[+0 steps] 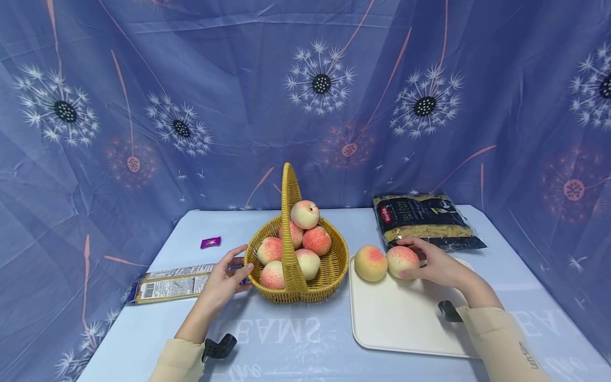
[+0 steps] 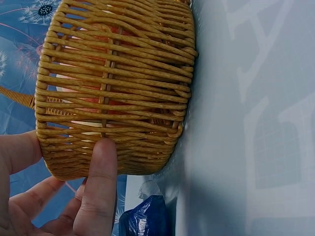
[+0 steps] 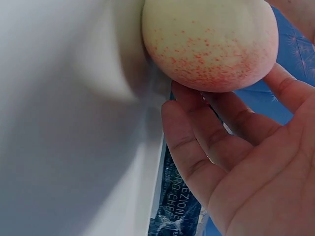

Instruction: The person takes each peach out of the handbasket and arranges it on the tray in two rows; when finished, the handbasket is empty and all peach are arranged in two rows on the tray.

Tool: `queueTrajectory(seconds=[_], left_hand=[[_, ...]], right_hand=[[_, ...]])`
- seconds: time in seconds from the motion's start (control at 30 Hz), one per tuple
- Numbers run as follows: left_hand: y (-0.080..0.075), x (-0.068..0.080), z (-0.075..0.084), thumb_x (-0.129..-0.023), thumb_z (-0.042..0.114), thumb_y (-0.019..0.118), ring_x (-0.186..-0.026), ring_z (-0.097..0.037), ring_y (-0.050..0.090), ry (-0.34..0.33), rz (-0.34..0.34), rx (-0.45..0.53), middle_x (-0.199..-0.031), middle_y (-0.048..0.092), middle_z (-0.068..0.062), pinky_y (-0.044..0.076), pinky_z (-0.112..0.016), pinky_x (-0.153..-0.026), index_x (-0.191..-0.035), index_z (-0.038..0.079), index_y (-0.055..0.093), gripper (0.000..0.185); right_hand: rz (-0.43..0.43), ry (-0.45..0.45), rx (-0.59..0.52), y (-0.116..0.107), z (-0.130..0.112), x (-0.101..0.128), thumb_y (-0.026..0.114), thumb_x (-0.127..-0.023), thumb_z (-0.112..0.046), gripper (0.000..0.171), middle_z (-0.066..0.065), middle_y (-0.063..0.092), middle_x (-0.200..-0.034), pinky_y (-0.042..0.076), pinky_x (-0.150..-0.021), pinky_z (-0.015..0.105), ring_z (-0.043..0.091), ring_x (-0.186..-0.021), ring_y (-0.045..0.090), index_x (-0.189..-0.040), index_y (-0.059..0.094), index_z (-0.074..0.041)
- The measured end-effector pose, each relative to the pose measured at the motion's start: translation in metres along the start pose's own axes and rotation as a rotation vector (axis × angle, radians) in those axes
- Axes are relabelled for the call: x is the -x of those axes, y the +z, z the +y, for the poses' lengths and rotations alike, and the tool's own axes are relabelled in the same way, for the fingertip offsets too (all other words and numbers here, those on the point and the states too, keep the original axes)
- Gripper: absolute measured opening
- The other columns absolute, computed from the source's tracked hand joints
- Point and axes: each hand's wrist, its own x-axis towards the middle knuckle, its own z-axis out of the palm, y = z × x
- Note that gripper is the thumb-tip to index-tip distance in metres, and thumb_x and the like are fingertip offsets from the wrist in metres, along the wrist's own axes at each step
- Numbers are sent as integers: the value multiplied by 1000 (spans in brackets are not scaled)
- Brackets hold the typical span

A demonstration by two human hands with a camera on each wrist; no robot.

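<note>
Peaches: five in my basket (image 1: 329, 265), two on the tray (image 1: 401, 323).
Right hand (image 1: 441, 265): fingers cupped round one tray peach (image 1: 402, 261).
Left hand (image 1: 224, 281): loosely spread, thumb against the basket wall.
Around: pasta bag (image 1: 425, 220) at one o'clock, packet (image 1: 172, 284) at nine.

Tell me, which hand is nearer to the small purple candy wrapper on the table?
The left hand. It rests against the wicker basket, just right of and nearer the camera than the purple wrapper. The right hand is far across the table, gripping a peach on the white tray.

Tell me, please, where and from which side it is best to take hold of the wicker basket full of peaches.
Probably by the top of the upright handle, coming from above. It arches over the basket, and the peaches are piled high, so gripping the rim may tip it. The left hand touches only the side wall.
</note>
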Motion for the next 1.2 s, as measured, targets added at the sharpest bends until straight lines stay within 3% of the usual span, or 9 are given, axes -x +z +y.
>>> queueTrajectory(seconds=[0.47, 0.57, 0.7, 0.8, 1.2], left_hand=[[0, 0, -1, -109, 11, 62, -119, -30, 66, 10, -6, -1, -149, 49, -27, 71, -43, -93, -165, 16, 41, 60], [0, 0, -1, -109, 11, 62, -118, -29, 66, 10, -6, -2, -148, 49, -27, 71, -43, -93, -165, 16, 41, 60], [0, 0, -1, -109, 11, 62, -117, -28, 66, 10, -2, -4, -148, 50, -27, 71, -42, -92, -165, 16, 41, 60], [0, 0, -2, -109, 11, 63, -117, -28, 66, 10, 0, -3, -147, 50, -27, 71, -41, -91, -164, 16, 42, 59], [-1, 0, -1, -109, 11, 62, -116, -28, 66, 10, -8, 12, -146, 49, -26, 71, -41, -92, -165, 16, 41, 60]], right_hand=[[21, -60, 30, -11, -8, -5, 90, -90, -24, 72, 21, 68, -134, 64, -92, 35, 33, -118, 69, -149, 55, -2], [24, -73, 50, -16, -13, -9, 88, -92, -23, 70, 24, 66, -137, 65, -97, 43, 38, -120, 69, -149, 55, -1], [21, -64, 63, -23, -26, -15, 84, -96, -28, 66, 25, 61, -146, 61, -106, 59, 45, -128, 65, -151, 54, -6], [11, -71, 53, -26, -38, -23, 82, -98, -32, 66, 26, 59, -148, 58, -110, 64, 47, -133, 62, -152, 53, -8], [-42, -123, 38, -24, -89, -72, 81, -99, -35, 69, 20, 58, -151, 57, -113, 62, 42, -138, 59, -157, 48, -18]])
